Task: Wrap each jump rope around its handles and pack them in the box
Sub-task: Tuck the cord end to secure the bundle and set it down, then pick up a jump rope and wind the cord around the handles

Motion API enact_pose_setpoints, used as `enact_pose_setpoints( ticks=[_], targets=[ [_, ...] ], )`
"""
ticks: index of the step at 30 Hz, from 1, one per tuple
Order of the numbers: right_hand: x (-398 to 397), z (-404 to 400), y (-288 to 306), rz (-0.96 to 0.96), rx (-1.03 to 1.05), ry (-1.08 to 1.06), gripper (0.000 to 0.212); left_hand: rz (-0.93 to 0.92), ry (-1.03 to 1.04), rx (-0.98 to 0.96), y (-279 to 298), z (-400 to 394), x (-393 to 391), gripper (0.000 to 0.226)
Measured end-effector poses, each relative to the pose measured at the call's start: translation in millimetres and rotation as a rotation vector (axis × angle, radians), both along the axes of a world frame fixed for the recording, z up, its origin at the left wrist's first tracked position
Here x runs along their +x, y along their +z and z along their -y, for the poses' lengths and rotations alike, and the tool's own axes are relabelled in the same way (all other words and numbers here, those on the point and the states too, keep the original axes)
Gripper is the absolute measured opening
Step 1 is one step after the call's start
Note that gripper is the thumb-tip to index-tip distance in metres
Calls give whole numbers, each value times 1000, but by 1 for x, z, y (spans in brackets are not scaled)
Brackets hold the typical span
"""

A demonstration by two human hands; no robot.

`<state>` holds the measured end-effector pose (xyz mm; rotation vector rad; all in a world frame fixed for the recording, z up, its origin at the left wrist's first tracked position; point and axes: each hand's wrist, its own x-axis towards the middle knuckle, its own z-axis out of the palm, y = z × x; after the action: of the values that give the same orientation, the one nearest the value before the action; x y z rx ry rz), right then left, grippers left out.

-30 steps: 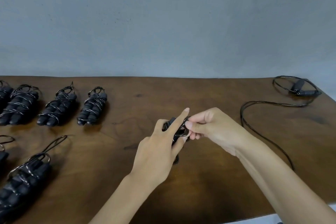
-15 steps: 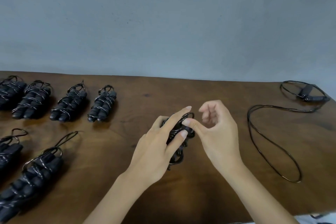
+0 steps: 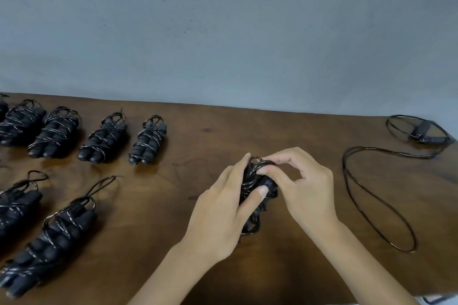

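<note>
We see a dark wooden table (image 3: 285, 131) carrying rows of wrapped jump ropes (image 3: 104, 137) at its left end and, at its far right corner, one unwrapped rope (image 3: 376, 208) trailing loose toward the near edge.

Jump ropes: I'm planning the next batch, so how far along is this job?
Done: several wrapped bundles lie in rows at the table's left. In hand: left hand grips a nearly wrapped rope; right hand works its top loop. Left: one loose rope at right. No box is visible.
</note>
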<state>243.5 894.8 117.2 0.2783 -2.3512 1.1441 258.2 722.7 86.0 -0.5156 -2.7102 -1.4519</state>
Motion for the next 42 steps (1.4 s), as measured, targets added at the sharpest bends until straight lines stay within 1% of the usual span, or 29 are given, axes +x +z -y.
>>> enact_pose_setpoints(
  ticks=[4, 6, 8, 10, 12, 15, 19, 21, 25, 27, 29, 32, 35, 38, 42],
  targets=[
    [2, 0, 5, 44, -6, 140, 19, -48, 7, -149, 5, 9, -1, 72],
    [-1, 2, 13, 135, -40, 167, 15, -59, -7, -241, 9, 13, -5, 73],
    [-10, 5, 25, 330, -90, 168, 5, -53, -22, -337, 12, 18, -11, 75],
    [-23, 7, 36, 593, -189, 210, 21, -81, -31, -478, 15, 24, -16, 78],
    [-36, 7, 43, 779, -248, 252, 34, -100, -43, -583, 14, 30, -20, 80],
    [-51, 11, 42, 921, -254, 311, 39, -51, -55, -579, 11, 39, -19, 77],
    [-72, 19, 30, 1037, -548, 313, 43, 33, -64, -460, 2, 55, -16, 67],
    [-82, 24, 21, 1072, -629, 311, 45, 69, -50, -399, -4, 63, -13, 67],
    [-93, 42, 1, 1055, -672, 302, 43, 114, 33, -269, -17, 81, -14, 66],
    [-94, 54, -8, 994, -623, 321, 37, 155, 90, -185, -27, 91, -15, 66],
    [-92, 67, -18, 938, -508, 339, 29, 209, 138, -118, -38, 102, -14, 66],
    [-86, 88, -37, 915, -376, 314, 20, 260, 213, -127, -54, 118, -10, 66],
    [-85, 109, -59, 852, -277, 282, 11, 291, 307, -171, -67, 128, -6, 59],
    [-87, 130, -76, 846, -282, 272, 7, 295, 365, -213, -75, 132, -3, 57],
    [-89, 155, -86, 930, -332, 331, 11, 333, 421, -195, -92, 140, -3, 62]
  ],
)
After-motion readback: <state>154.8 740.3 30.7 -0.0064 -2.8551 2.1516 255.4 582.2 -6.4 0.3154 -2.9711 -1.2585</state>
